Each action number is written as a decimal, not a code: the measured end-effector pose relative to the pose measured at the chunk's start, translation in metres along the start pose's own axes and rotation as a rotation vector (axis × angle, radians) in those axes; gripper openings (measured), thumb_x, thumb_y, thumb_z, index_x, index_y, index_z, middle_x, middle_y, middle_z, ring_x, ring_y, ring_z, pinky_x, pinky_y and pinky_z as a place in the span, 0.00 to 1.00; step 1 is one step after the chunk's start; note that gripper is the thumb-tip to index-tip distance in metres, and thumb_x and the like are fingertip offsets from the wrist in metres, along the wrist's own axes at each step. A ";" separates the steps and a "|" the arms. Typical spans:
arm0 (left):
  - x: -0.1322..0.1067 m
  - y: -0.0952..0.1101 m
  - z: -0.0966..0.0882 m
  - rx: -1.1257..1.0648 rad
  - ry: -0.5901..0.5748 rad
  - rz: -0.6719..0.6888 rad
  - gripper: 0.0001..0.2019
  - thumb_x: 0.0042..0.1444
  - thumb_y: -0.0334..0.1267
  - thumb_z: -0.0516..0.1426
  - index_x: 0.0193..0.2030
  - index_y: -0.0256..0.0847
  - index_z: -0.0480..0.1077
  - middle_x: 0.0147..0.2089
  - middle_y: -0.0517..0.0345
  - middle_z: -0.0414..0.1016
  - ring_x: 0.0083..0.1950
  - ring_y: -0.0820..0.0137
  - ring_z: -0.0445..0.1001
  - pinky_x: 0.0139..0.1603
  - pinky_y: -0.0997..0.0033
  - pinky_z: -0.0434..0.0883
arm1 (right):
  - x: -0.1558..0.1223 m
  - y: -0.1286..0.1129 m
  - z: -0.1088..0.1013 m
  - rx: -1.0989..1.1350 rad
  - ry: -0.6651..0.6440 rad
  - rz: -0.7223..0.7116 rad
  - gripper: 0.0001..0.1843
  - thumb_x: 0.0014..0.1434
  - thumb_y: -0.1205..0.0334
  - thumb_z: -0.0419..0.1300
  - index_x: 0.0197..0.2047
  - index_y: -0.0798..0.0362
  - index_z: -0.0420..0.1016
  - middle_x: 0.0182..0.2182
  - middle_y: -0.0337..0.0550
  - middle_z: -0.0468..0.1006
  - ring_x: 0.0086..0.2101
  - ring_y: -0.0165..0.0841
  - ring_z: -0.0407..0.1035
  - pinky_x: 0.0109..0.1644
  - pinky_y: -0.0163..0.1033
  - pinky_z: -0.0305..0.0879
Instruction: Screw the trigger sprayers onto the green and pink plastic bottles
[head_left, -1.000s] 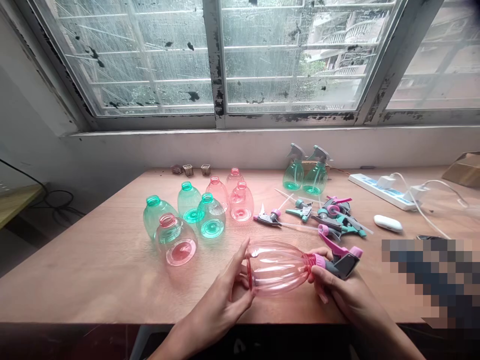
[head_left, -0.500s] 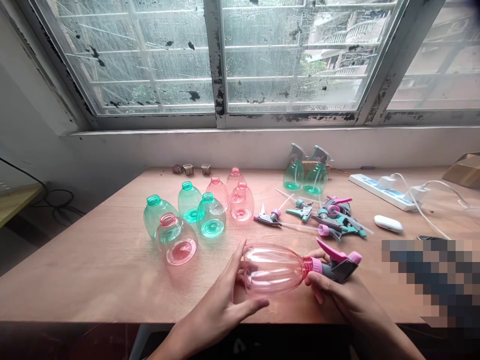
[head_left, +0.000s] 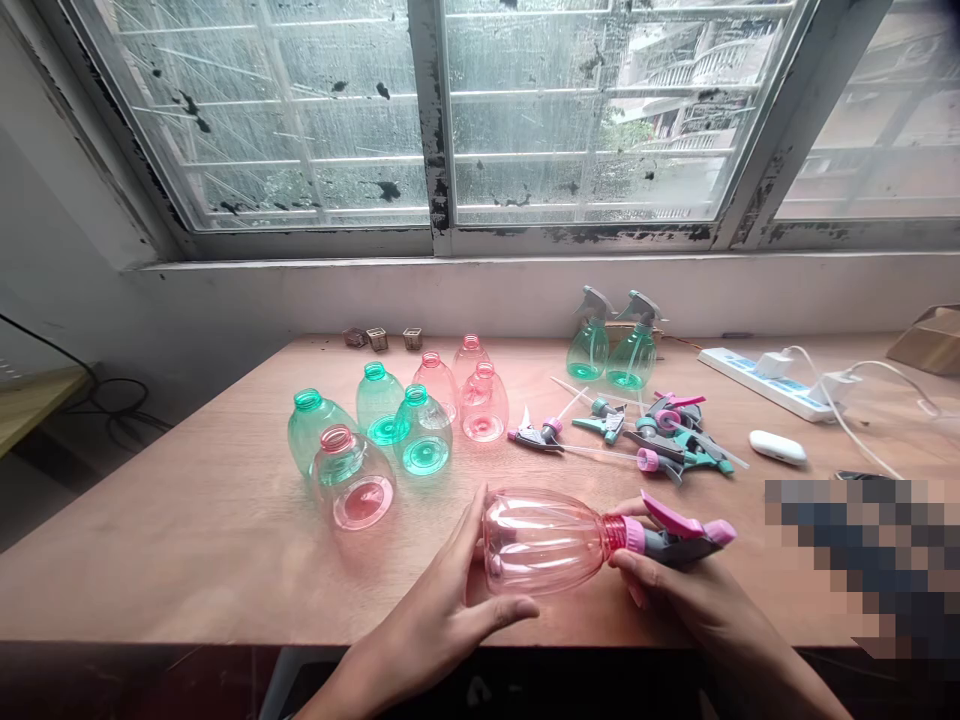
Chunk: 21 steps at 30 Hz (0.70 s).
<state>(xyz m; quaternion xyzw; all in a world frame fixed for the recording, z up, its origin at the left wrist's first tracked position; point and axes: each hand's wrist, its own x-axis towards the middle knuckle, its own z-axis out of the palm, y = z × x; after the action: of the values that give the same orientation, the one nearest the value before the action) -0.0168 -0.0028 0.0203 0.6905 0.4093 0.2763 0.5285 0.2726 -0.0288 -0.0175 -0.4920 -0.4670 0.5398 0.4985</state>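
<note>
A clear pink spray bottle point(head_left: 544, 542) lies sideways just above the wooden table point(head_left: 187, 560), near its front edge. My left hand point(head_left: 450, 605) cups the bottle's base, thumb underneath and fingers behind it. My right hand point(head_left: 675, 590) is closed round the pink collar and the grey and pink trigger head point(head_left: 679, 535) screwed on the bottle's neck, with the nozzle pointing right.
Several open green and pink bottles point(head_left: 390, 425) stand left of centre. Loose trigger heads with dip tubes point(head_left: 660, 435) lie in a pile to the right. Two finished green spray bottles point(head_left: 611, 350) stand by the wall. A power strip point(head_left: 772, 385) and a white oval object point(head_left: 778, 447) lie at the right.
The trigger head has turned on the bottle's neck under my right hand. My left thumb has shifted from the side of the base to beneath it. The bottle has slid slightly left.
</note>
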 end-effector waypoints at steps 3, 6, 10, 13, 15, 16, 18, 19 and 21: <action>0.001 -0.005 0.000 0.029 0.024 0.035 0.54 0.61 0.44 0.69 0.83 0.49 0.37 0.84 0.49 0.45 0.81 0.47 0.50 0.80 0.48 0.54 | 0.001 0.001 0.000 0.028 -0.009 -0.017 0.22 0.62 0.48 0.72 0.52 0.52 0.76 0.20 0.34 0.74 0.24 0.33 0.64 0.32 0.40 0.57; 0.001 -0.011 0.000 0.056 0.041 0.109 0.50 0.65 0.40 0.65 0.82 0.56 0.37 0.83 0.52 0.50 0.79 0.50 0.57 0.80 0.48 0.56 | 0.004 0.002 0.001 0.086 -0.014 -0.063 0.20 0.62 0.48 0.72 0.49 0.52 0.75 0.21 0.34 0.74 0.22 0.31 0.64 0.30 0.39 0.58; 0.001 -0.012 0.000 0.083 0.028 0.134 0.49 0.65 0.38 0.64 0.82 0.55 0.37 0.82 0.52 0.53 0.79 0.52 0.58 0.80 0.49 0.55 | 0.005 0.004 0.001 0.135 -0.012 -0.074 0.19 0.61 0.49 0.73 0.45 0.52 0.74 0.25 0.37 0.78 0.21 0.28 0.64 0.28 0.37 0.57; 0.002 -0.006 -0.001 0.084 0.014 0.064 0.52 0.61 0.41 0.69 0.82 0.48 0.40 0.80 0.47 0.56 0.80 0.48 0.52 0.81 0.47 0.52 | 0.005 0.005 0.000 0.144 -0.021 -0.064 0.20 0.60 0.49 0.74 0.46 0.53 0.74 0.25 0.37 0.78 0.20 0.29 0.65 0.27 0.37 0.58; 0.002 -0.001 0.000 0.070 0.007 0.034 0.52 0.59 0.43 0.70 0.82 0.46 0.43 0.79 0.46 0.59 0.81 0.46 0.51 0.81 0.45 0.52 | 0.005 0.005 0.000 0.138 -0.020 -0.062 0.21 0.60 0.49 0.74 0.46 0.52 0.73 0.26 0.38 0.79 0.20 0.29 0.65 0.27 0.37 0.58; 0.001 0.001 0.000 0.060 0.006 0.029 0.51 0.60 0.44 0.69 0.82 0.46 0.44 0.78 0.46 0.60 0.80 0.46 0.52 0.80 0.45 0.53 | 0.005 0.005 -0.001 0.134 -0.022 -0.064 0.20 0.61 0.49 0.74 0.46 0.52 0.73 0.26 0.38 0.79 0.20 0.30 0.65 0.27 0.37 0.58; 0.001 0.003 0.001 0.045 0.007 0.040 0.48 0.62 0.44 0.68 0.82 0.46 0.45 0.77 0.46 0.61 0.78 0.47 0.56 0.79 0.46 0.57 | 0.005 0.004 -0.001 0.122 -0.030 -0.064 0.20 0.61 0.48 0.73 0.44 0.52 0.73 0.26 0.39 0.79 0.21 0.30 0.65 0.28 0.37 0.59; 0.000 0.003 0.001 0.045 0.011 0.051 0.47 0.63 0.43 0.67 0.82 0.47 0.44 0.77 0.47 0.61 0.77 0.48 0.58 0.78 0.47 0.59 | 0.005 0.003 -0.001 0.116 -0.036 -0.066 0.19 0.62 0.48 0.72 0.44 0.52 0.73 0.26 0.39 0.79 0.20 0.30 0.65 0.28 0.37 0.59; 0.000 0.002 0.001 0.053 0.024 0.084 0.46 0.65 0.41 0.65 0.82 0.49 0.42 0.77 0.48 0.61 0.75 0.50 0.62 0.77 0.49 0.61 | 0.005 0.002 -0.001 0.107 -0.042 -0.069 0.19 0.62 0.47 0.72 0.43 0.52 0.73 0.26 0.39 0.80 0.20 0.29 0.65 0.28 0.37 0.58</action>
<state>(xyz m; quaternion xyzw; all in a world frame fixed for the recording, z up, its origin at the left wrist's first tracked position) -0.0152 -0.0036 0.0215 0.7175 0.3935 0.2953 0.4930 0.2733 -0.0240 -0.0202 -0.4369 -0.4646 0.5565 0.5325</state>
